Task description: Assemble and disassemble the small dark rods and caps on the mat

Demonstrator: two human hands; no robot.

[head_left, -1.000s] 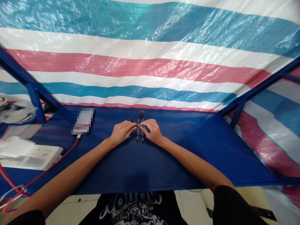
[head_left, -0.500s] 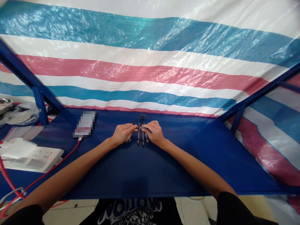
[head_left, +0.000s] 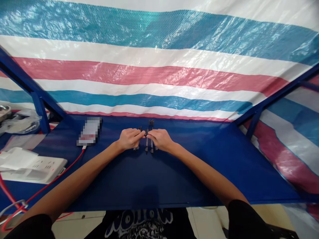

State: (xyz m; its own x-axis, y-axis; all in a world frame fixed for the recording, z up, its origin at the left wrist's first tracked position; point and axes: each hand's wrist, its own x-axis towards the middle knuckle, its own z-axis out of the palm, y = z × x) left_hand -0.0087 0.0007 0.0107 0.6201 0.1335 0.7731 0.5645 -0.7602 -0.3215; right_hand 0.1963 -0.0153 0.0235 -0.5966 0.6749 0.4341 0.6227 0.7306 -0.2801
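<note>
Several thin dark pens (head_left: 151,146) lie side by side, pointing away from me, on a dark blue table (head_left: 154,176). My left hand (head_left: 129,138) and my right hand (head_left: 159,139) rest on the table over them, fingertips meeting above the row. Both hands have curled fingers pinching one small dark piece (head_left: 146,134) between them; what it is I cannot make out. Two small dark caps (head_left: 151,122) stand just beyond the pens. The hands cover parts of the pens.
A blurred phone (head_left: 89,131) lies at the back left with a red cable (head_left: 62,171) running to a white power strip (head_left: 32,165). A striped blue, white and pink tarp (head_left: 159,66) hangs behind. Blue frame bars (head_left: 37,103) flank the table.
My hands have drawn closer together over the pens, the right one shifting slightly left. The view has shifted a little; the pens lie as before.
</note>
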